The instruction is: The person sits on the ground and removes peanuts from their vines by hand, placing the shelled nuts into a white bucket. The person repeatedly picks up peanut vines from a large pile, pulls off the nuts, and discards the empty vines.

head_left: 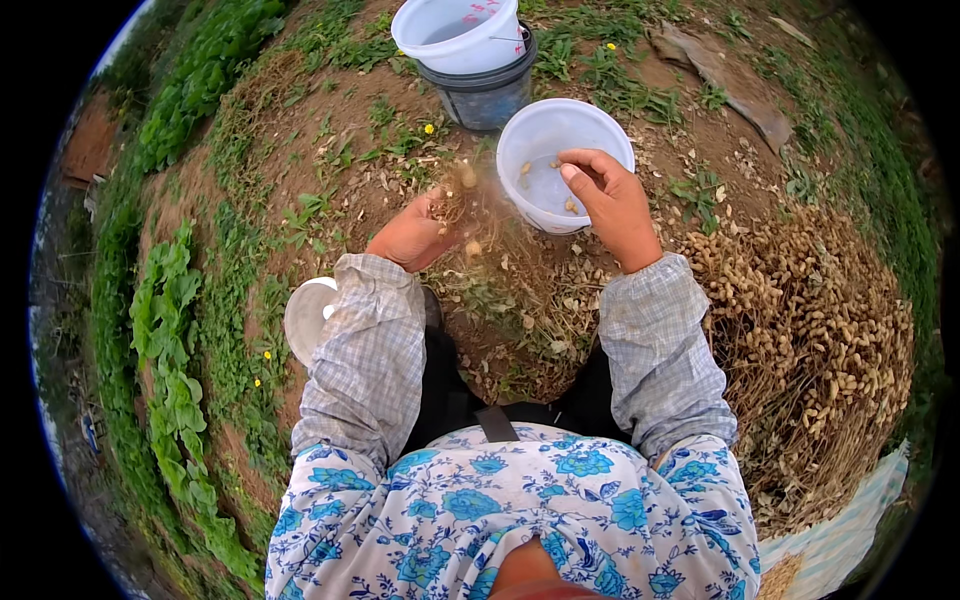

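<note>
My left hand [415, 232] grips a dried peanut plant [465, 208], its roots and pods blurred in the middle of the view. My right hand [605, 205] is over the white bucket [518, 205], thumb and forefinger curled close together at their tips; whatever they hold is too small to make out. Several loose peanuts [570, 206] lie in the bottom of this bucket.
A large heap of peanut plants [810, 340] lies at my right, beside a woven sheet [850, 510]. A white bucket [455, 55] sits in a dark bucket [475, 100] ahead. A white round container [305, 320] is by my left sleeve. Green plants [160, 330] grow at left.
</note>
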The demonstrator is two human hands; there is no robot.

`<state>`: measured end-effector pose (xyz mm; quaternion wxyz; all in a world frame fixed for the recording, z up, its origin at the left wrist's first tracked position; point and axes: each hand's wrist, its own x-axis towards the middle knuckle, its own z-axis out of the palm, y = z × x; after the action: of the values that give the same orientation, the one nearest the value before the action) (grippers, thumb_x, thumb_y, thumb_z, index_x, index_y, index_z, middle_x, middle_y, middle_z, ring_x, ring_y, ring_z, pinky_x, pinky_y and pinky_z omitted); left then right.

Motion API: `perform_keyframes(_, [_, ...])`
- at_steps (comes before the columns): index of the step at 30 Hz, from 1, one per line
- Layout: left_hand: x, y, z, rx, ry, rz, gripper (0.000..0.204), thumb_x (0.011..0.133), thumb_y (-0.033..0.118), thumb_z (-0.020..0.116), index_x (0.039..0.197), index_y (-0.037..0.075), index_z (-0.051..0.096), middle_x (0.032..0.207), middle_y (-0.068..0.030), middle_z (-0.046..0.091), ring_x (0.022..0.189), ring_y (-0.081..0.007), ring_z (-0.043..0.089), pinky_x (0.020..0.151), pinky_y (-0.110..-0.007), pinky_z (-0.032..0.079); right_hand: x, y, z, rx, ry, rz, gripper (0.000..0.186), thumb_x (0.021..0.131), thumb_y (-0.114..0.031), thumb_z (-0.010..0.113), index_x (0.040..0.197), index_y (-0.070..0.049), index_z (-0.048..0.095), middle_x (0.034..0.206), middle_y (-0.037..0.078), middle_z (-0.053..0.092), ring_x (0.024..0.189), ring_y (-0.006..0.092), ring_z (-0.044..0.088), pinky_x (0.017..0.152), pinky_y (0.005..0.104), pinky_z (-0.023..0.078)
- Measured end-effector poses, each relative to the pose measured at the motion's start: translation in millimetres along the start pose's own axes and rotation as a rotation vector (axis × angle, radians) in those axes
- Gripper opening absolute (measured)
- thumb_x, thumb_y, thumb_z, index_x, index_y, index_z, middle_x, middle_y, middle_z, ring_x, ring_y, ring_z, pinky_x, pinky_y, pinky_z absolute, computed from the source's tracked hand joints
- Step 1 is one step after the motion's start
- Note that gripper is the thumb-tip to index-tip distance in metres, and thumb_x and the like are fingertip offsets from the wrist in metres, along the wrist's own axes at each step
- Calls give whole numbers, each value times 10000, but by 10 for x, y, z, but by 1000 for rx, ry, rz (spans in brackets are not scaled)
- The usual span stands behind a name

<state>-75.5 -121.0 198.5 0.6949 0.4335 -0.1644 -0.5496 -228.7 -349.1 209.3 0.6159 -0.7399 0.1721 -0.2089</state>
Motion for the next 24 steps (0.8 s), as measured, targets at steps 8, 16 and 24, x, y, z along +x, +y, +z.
perform_keyframes(8, [51, -61, -41, 258, -218, -43, 416, 992, 241, 558, 1344, 30, 488, 1290, -154, 581, 1227, -274, 548, 1021, -415, 464, -47, -14, 61, -15, -45, -7, 233, 956, -167, 607, 1125, -19, 666, 1016, 31, 665, 914, 106, 597, 766, 263, 474])
perform_keyframes(16, [-18, 19, 44, 330, -31, -84, 436, 941, 145, 632, 1340, 33, 497, 1307, -98, 575, 1200, -218, 570, 999, -373, 479, 19, 147, 29, 78, -19, 78, 212, 956, -125, 585, 1113, -8, 666, 1019, 61, 680, 947, 121, 617, 813, 276, 489])
perform_keyframes(24, [-73, 165, 1, 516, 464, 389, 510, 816, 16, 667, 1304, 18, 520, 1173, -39, 620, 951, -94, 587, 806, -273, 483, 52, 262, -23, 29, 29, 192, 212, 936, -106, 594, 1103, 5, 662, 998, 61, 688, 935, 128, 647, 760, 277, 503])
